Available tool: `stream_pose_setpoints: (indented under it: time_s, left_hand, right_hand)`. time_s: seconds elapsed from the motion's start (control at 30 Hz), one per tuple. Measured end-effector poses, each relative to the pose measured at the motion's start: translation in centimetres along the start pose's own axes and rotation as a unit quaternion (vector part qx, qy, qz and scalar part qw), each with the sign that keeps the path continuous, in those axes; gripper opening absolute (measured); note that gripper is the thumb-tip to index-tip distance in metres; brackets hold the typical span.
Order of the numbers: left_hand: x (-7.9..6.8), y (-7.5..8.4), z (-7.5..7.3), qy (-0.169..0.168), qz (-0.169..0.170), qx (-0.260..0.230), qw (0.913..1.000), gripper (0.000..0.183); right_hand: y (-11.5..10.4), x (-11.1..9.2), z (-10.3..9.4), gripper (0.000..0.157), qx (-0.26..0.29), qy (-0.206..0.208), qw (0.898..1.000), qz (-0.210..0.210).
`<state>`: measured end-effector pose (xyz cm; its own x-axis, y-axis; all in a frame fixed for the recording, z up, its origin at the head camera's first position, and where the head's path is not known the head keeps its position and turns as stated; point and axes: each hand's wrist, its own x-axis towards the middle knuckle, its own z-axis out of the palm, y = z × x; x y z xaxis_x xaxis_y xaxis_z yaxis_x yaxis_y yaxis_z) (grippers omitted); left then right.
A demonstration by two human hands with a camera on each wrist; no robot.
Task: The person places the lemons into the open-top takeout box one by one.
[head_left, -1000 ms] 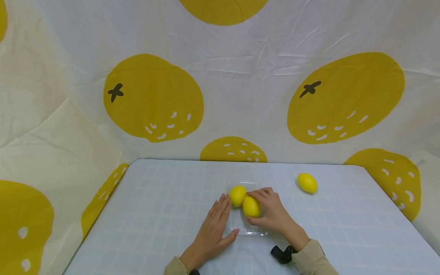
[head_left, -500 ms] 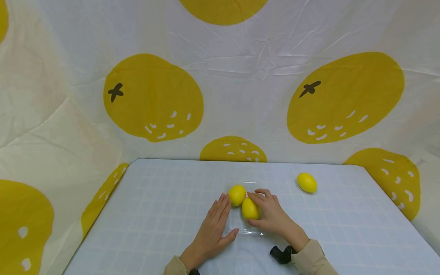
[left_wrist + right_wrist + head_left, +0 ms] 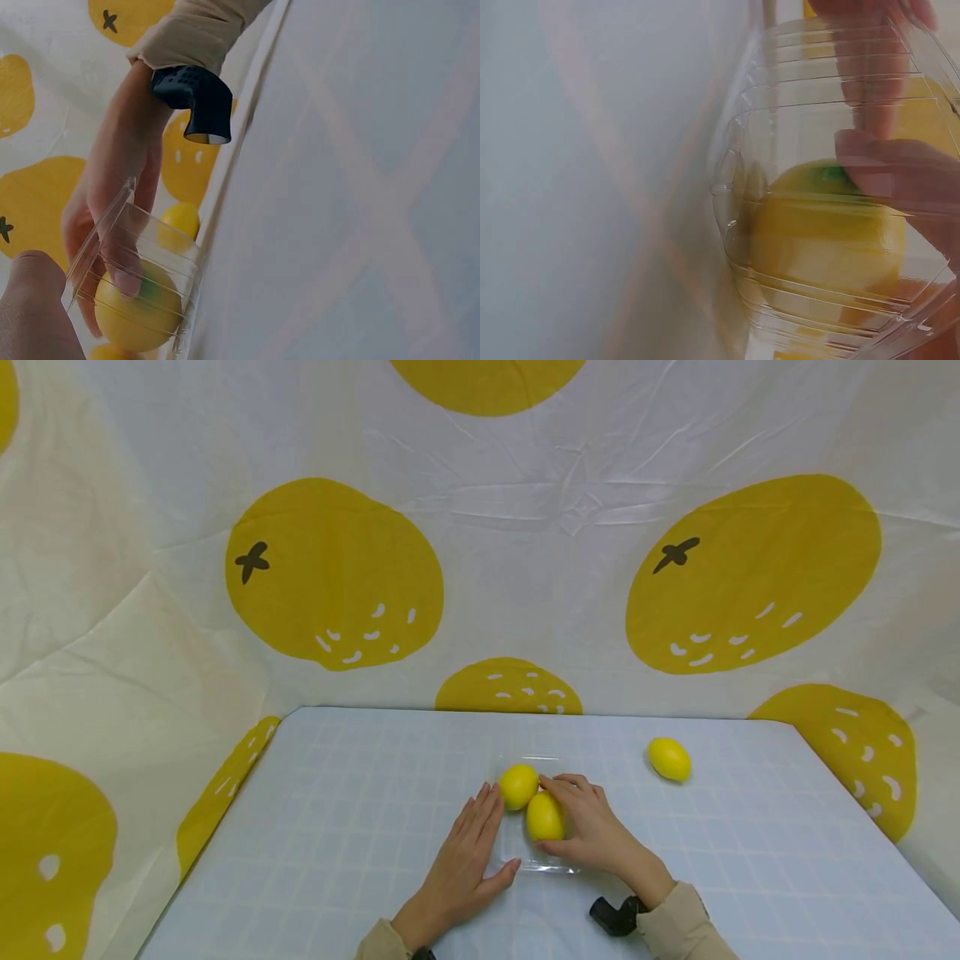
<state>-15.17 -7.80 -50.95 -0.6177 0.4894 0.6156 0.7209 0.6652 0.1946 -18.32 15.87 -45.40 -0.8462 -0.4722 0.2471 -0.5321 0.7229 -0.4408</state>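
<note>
Gripping one lemon [image 3: 545, 817] inside one clear container [image 3: 527, 855], the right hand [image 3: 592, 828] sits by a second lemon [image 3: 518, 786]; the left hand [image 3: 467, 862], straight-fingered, lies along the container's left side; a third lemon [image 3: 669, 759] rests to its right.

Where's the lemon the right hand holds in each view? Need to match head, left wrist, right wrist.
Head: lemon, lower half, slightly right of centre.
Left wrist: lemon, lower left.
Right wrist: lemon, right of centre, below mid-height.
Shared landmark: the clear container, in all three.
</note>
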Motion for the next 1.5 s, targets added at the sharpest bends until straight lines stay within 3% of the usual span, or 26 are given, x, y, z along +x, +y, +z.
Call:
stream_pose_setpoints:
  time_s: [0.23,0.5,0.63,0.83,1.07,1.17,1.5]
  left_hand:
    - [0.1,-0.1,0.0,0.01,0.007,0.0,0.9999,0.073]
    - [0.1,-0.2,0.0,0.009,0.004,0.003,0.9999,0.073]
    - [-0.1,-0.2,0.0,0.003,-0.002,0.004,1.0,0.072]
    - [-0.1,-0.2,0.0,0.005,-0.002,0.003,1.0,0.073]
    - [-0.1,0.0,-0.1,-0.011,-0.012,0.0,0.9999,0.074]
    - [-0.2,0.0,-0.1,-0.017,-0.017,-0.002,0.9997,0.074]
    - [-0.1,0.0,0.0,-0.008,-0.004,0.001,1.0,0.074]
  right_hand:
    - [0.2,0.1,-0.1,0.081,0.012,0.033,0.999,-0.019]
    - [0.9,0.4,-0.6,0.055,0.049,0.09,0.994,-0.048]
    - [2.0,0.5,-1.3,0.046,0.072,0.139,0.986,-0.05]
    - [4.7,0.8,-3.5,0.039,0.081,0.206,0.975,-0.013]
    - [8.2,0.3,-6.0,0.034,0.121,0.285,0.95,0.035]
    - [9.7,-0.5,-6.5,0.034,0.126,0.285,0.948,0.07]
    - [13.4,-2.5,-6.8,0.046,0.141,0.235,0.952,0.134]
